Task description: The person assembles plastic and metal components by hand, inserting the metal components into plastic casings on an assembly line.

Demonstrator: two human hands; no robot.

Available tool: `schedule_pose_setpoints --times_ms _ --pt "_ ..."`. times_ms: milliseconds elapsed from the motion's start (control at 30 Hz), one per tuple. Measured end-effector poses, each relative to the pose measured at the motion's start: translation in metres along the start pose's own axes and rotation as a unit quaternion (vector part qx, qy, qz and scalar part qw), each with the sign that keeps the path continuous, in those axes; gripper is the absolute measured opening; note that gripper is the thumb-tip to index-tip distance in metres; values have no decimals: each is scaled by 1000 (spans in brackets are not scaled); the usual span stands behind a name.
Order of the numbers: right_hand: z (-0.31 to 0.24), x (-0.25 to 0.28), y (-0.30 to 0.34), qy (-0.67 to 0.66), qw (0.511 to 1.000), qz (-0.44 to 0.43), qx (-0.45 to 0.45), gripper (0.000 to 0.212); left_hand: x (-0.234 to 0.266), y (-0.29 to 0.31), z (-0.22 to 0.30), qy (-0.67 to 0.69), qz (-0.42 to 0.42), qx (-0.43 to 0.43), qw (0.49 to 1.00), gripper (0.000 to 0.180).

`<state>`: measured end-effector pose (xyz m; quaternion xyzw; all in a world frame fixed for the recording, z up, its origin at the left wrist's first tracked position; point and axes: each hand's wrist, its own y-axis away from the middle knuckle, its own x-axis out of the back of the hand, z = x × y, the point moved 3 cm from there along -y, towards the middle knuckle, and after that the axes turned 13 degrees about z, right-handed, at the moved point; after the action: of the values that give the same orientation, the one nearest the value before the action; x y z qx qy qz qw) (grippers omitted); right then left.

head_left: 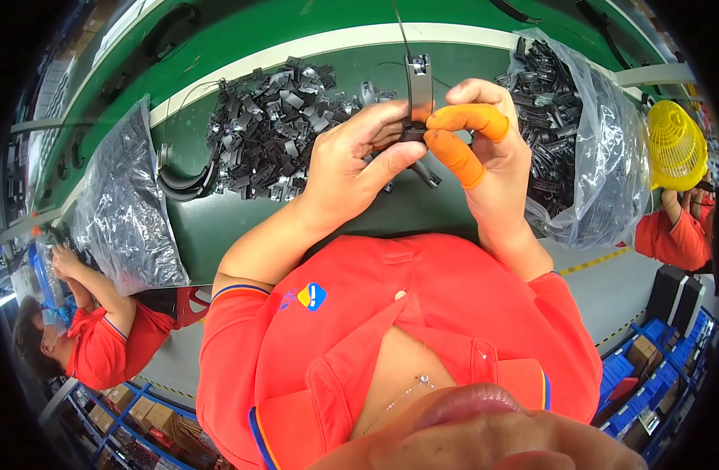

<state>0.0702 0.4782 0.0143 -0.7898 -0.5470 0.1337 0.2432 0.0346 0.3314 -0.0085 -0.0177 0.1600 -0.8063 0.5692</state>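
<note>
Above the bench, my left hand (pixel 355 153) is closed around the lower end of a narrow, dark, glossy strip (pixel 420 82). The strip stands nearly upright, with a small metallic fitting at its top. My right hand (pixel 496 137) wears orange finger cots on thumb and index finger, which pinch the strip's lower end from the right. Fingers hide what lies exactly between them. Left of my hands spreads a heap of small black plastic parts (pixel 269 129). To the right, a clear plastic bag (pixel 610 164) holds many slender black parts (pixel 543 117).
Black curved bands (pixel 189 182) lie left of the heap on the green bench (pixel 211 243). Beyond them is another clear bag (pixel 128 211). A yellow basket (pixel 677 145) stands far right. People in red shirts work at both sides; blue-framed shelves (pixel 132 415) hold boxes behind.
</note>
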Motion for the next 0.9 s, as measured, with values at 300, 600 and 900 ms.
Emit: schedule_pose_setpoints --times_ms 300,600,900 --pt "7 -6 2 -121 959 -65 -247 30 -4 9 -8 -46 -38 2 998 33" --pt "0 -7 10 -33 995 -28 -92 25 -19 20 -10 118 2 110 987 19" --pt "8 -13 19 -142 974 -26 -174 38 -21 12 -18 140 6 67 988 21"
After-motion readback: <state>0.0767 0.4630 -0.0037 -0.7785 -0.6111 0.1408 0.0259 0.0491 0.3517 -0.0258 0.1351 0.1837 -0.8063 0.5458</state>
